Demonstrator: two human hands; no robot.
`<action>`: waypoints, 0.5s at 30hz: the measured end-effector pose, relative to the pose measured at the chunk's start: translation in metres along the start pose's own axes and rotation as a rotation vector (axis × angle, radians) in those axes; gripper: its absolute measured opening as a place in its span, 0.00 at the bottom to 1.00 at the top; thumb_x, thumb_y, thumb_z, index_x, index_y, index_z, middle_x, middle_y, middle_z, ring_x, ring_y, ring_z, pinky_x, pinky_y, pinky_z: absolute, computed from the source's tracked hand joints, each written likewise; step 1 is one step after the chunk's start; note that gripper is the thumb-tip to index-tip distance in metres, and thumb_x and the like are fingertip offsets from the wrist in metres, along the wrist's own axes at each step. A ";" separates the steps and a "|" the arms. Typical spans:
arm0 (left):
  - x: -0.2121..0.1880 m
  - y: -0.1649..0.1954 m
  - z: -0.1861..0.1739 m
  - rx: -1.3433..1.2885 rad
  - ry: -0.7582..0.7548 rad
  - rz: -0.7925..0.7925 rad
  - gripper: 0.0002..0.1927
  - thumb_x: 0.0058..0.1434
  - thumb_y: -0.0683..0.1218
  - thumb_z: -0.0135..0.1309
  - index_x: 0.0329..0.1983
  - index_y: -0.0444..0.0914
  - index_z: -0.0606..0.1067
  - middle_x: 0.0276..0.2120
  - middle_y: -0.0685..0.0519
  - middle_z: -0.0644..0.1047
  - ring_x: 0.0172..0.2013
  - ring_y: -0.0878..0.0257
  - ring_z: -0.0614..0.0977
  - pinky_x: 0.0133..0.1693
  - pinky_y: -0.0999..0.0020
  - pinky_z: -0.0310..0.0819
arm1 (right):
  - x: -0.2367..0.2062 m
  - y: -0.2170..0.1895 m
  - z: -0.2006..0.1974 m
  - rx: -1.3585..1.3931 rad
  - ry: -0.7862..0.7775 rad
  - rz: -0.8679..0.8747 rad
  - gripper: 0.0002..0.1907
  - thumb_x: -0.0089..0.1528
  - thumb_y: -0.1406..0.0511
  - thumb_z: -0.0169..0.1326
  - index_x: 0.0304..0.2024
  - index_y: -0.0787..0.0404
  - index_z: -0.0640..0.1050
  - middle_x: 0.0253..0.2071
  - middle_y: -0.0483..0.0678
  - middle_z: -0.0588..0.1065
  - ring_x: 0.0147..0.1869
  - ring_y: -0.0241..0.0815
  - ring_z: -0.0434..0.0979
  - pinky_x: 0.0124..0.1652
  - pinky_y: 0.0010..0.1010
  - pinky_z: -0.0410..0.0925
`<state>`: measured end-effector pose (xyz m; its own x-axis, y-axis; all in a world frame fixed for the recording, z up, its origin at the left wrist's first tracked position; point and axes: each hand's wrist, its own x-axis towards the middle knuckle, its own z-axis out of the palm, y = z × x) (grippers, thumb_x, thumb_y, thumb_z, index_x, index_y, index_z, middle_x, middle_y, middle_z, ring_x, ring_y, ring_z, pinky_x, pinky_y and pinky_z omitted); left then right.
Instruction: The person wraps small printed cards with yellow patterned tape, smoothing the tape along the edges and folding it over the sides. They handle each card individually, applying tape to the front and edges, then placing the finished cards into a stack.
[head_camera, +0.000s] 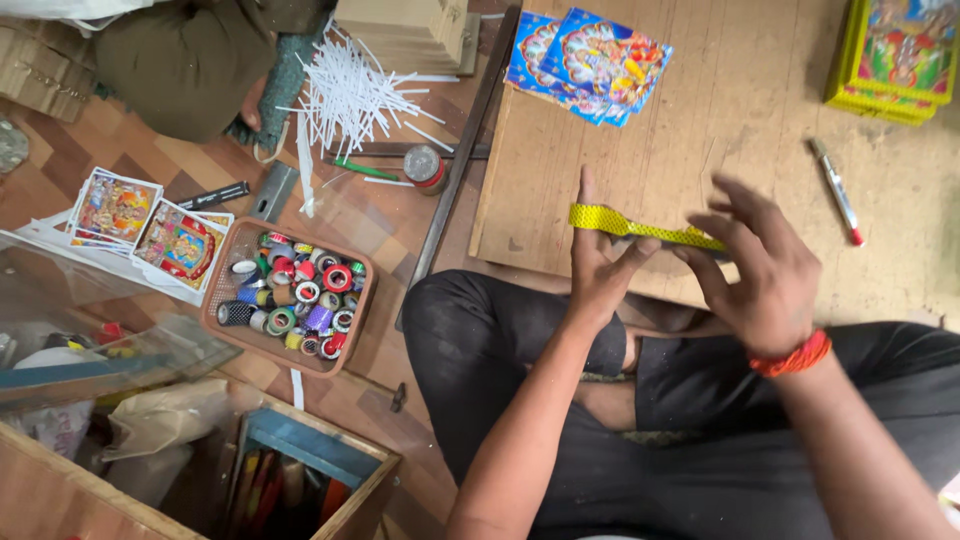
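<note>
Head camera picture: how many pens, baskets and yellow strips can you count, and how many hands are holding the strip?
Pens: 2, a red-tipped marker on the board and a black pen on the floor
Basket of tape rolls: 1
Yellow strip: 1
Hands: 2, left hand and right hand, both on the strip
Total: 6

hands (600, 265): 2 | yellow tape strip (640, 228): 1 | marker pen (836, 190): 1 | basket of tape rolls (236, 235): 1
</note>
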<state>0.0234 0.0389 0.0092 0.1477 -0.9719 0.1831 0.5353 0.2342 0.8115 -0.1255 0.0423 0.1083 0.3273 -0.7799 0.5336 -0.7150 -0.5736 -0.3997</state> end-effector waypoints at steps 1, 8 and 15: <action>-0.001 0.002 0.002 0.017 -0.003 0.007 0.61 0.61 0.49 0.67 0.85 0.38 0.37 0.68 0.52 0.67 0.66 0.61 0.71 0.68 0.64 0.65 | -0.006 0.001 0.001 -0.059 0.035 -0.012 0.14 0.61 0.67 0.67 0.47 0.60 0.80 0.62 0.52 0.75 0.56 0.48 0.81 0.51 0.37 0.73; -0.032 0.011 0.028 0.287 0.067 0.045 0.58 0.62 0.49 0.68 0.85 0.34 0.45 0.44 0.55 0.68 0.46 0.65 0.72 0.55 0.68 0.71 | -0.041 0.001 -0.013 -0.150 0.108 0.045 0.13 0.62 0.69 0.67 0.48 0.58 0.80 0.59 0.48 0.78 0.51 0.43 0.81 0.45 0.33 0.72; -0.062 0.044 0.028 0.642 -0.015 0.280 0.54 0.61 0.51 0.69 0.82 0.34 0.50 0.41 0.56 0.70 0.44 0.65 0.74 0.52 0.67 0.72 | -0.048 -0.019 -0.046 0.141 -0.093 0.255 0.16 0.56 0.72 0.61 0.47 0.63 0.79 0.50 0.51 0.75 0.48 0.47 0.80 0.42 0.33 0.73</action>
<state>0.0140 0.1091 0.0492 0.1944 -0.8783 0.4369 -0.1193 0.4209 0.8992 -0.1558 0.1019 0.1245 0.2084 -0.9189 0.3348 -0.6909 -0.3806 -0.6146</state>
